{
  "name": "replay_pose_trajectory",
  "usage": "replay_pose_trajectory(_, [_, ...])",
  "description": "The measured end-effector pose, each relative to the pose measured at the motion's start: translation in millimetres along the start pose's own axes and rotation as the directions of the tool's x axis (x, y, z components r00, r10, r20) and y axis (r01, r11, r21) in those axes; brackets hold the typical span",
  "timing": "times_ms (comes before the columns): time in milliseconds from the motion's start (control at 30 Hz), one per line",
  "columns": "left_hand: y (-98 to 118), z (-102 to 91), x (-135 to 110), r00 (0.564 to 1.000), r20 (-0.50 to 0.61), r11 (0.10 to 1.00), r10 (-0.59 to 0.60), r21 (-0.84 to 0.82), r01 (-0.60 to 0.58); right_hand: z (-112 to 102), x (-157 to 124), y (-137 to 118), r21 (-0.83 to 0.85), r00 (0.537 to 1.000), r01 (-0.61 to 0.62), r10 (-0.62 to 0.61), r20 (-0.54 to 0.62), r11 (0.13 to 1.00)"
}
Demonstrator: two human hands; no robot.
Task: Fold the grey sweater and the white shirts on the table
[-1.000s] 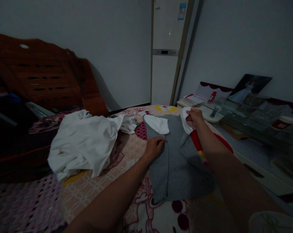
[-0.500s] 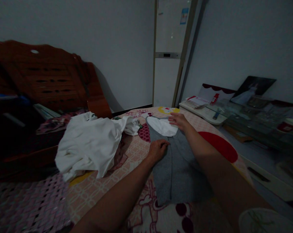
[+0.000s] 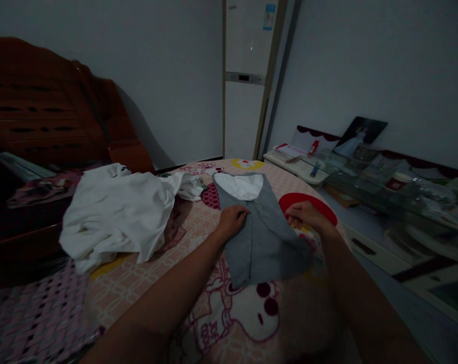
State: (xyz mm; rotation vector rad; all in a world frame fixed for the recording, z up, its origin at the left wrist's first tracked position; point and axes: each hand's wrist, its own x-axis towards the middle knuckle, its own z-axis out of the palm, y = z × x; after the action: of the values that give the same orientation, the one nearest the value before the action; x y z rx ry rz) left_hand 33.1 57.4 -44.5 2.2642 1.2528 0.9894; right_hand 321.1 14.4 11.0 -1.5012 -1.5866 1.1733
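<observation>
A grey knit cardigan [image 3: 264, 235] with a white lining [image 3: 240, 186] at its V-neck lies front up on the round table. My left hand [image 3: 232, 221] rests on its left side, fingers curled closed at the front band. Beside the cardigan's right edge is my right hand [image 3: 308, 216], its fingers bent together; whether they pinch the fabric is hidden. To the left lies a crumpled white garment [image 3: 118, 212], apart from both hands.
A patterned tablecloth [image 3: 137, 298] covers the table. Behind the white garment stands a wooden chair [image 3: 42, 111]. A glass-topped cabinet [image 3: 350, 177] on the right bears a paper cup [image 3: 399, 182], a photo [image 3: 360, 134] and papers. A tall white air conditioner [image 3: 246, 116] fills the corner.
My right hand has moved from the neckline down to the cardigan's right edge, and its fingers have closed. The left hand stays at the front band. The view has shifted right.
</observation>
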Motion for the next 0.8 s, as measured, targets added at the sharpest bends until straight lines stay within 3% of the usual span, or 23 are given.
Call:
replay_pose_trajectory(100, [2,-0.4,-3,1.000,0.016,0.999,0.020,0.030,-0.020,3,-21,11,0.010,0.997,-0.023,0.023,0.069,1.000])
replay_pose_trajectory(167, [3,-0.7,-5,0.999,0.029,0.998,0.034,0.049,-0.035,6,-30,10,0.034,0.982,-0.049,0.042,0.183,0.998])
replay_pose_trajectory(267, [4,-1.8,-8,0.999,0.030,0.997,0.044,0.064,-0.046,12,-37,5,0.084,0.913,-0.099,0.057,0.404,0.992])
replay_pose_trajectory(300, [5,-2.5,-9,0.999,0.029,0.997,0.041,0.065,-0.043,14,-38,4,0.112,0.902,-0.101,0.043,0.429,0.989])
replay_pose_trajectory(367, [9,-4.3,-10,0.999,0.024,0.998,0.032,0.060,-0.033,19,-35,6,0.202,0.940,-0.057,-0.015,0.340,0.978])
replay_pose_trajectory(433, [18,-5.8,-11,0.999,0.032,0.998,0.043,0.036,-0.044,22,-29,13,0.304,0.991,0.032,-0.069,0.112,0.952])
replay_pose_trajectory(500, [32,-5.3,-14,0.989,0.092,0.993,0.113,-0.029,-0.110,23,-22,22,0.344,0.993,0.102,-0.076,-0.088,0.933])
replay_pose_trajectory(567, [49,-1.0,-19,0.944,0.208,0.963,0.256,-0.145,-0.229,22,-19,31,0.323,0.982,0.121,-0.065,-0.177,0.939])
replay_pose_trajectory(667, [72,13.1,-30,0.799,0.351,0.869,0.489,-0.280,-0.409,19,-20,37,0.237,0.981,0.091,-0.047,-0.186,0.967])
replay_pose_trajectory(733, [82,24.8,-36,0.716,0.390,0.815,0.580,-0.276,-0.510,17,-23,37,0.172,0.985,0.055,-0.025,-0.173,0.984])
replay_pose_trajectory(800, [89,34.8,-39,0.662,0.403,0.769,0.633,-0.226,-0.598,17,-25,36,0.120,0.986,0.033,-0.012,-0.168,0.992])
